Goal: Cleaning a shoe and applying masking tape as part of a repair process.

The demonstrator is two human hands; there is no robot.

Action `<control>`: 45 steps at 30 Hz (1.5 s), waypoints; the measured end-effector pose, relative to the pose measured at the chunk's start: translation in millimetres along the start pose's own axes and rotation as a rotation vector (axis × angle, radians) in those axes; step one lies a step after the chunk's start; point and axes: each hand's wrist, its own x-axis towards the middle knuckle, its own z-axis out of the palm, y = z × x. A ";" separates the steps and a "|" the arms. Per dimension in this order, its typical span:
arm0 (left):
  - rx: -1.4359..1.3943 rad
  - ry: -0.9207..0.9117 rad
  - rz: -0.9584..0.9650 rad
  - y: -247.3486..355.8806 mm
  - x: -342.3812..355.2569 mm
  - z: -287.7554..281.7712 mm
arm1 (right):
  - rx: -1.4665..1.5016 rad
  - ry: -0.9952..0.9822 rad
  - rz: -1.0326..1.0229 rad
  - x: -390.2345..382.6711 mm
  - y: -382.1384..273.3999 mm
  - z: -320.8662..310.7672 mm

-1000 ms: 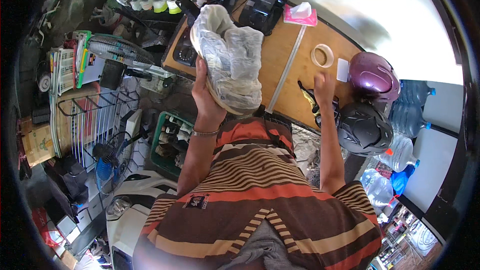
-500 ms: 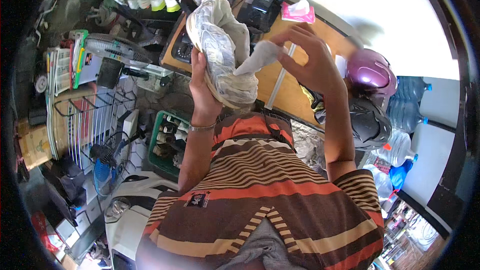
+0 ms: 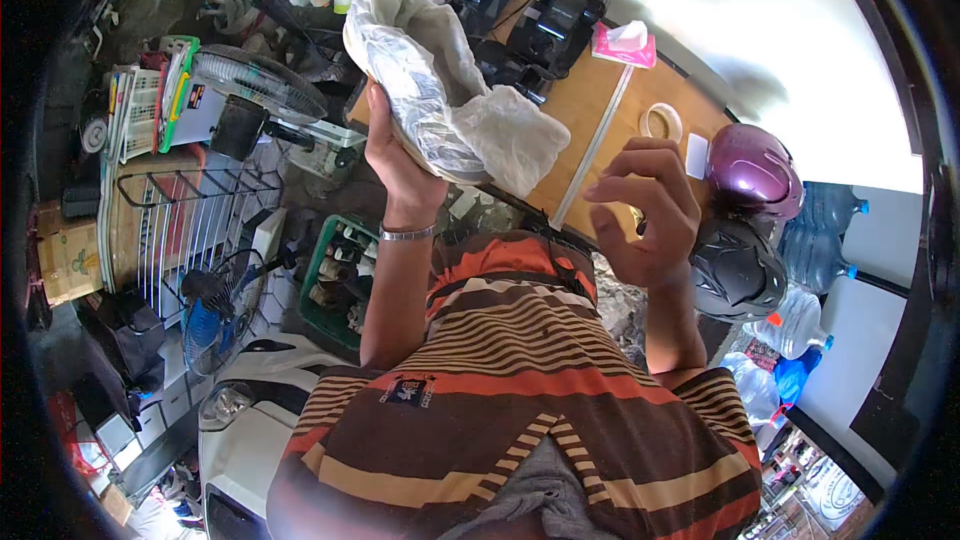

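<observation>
My left hand (image 3: 402, 172) grips a shoe (image 3: 415, 90) from below and the left side, holding it up tilted. Thin, wrinkled white paper covers much of the shoe, whose dark and pale parts show through. A loose flap of this wrapping (image 3: 518, 135) hangs off the shoe's right end. To the right of the flap, my right hand (image 3: 652, 210) is raised with bent fingers apart. It holds nothing and does not touch the wrapping.
Behind the hands, a wooden table (image 3: 590, 110) carries black machines (image 3: 555, 25), a pink tissue pack (image 3: 624, 46) and a tape roll (image 3: 676, 122). Helmets (image 3: 752, 170) stand at right. A fan (image 3: 255, 80), wire rack (image 3: 190, 210) and green crate (image 3: 318, 285) are at left.
My right hand has let go of the paper flap and drawn back down toward me. The flap now spreads outward over the shoe's end. The shoe has shifted slightly left and up.
</observation>
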 end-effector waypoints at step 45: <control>0.129 -0.070 0.329 68.0 -116.3 -55.7 | 1.594 0.244 0.470 11.2 -31.0 192.1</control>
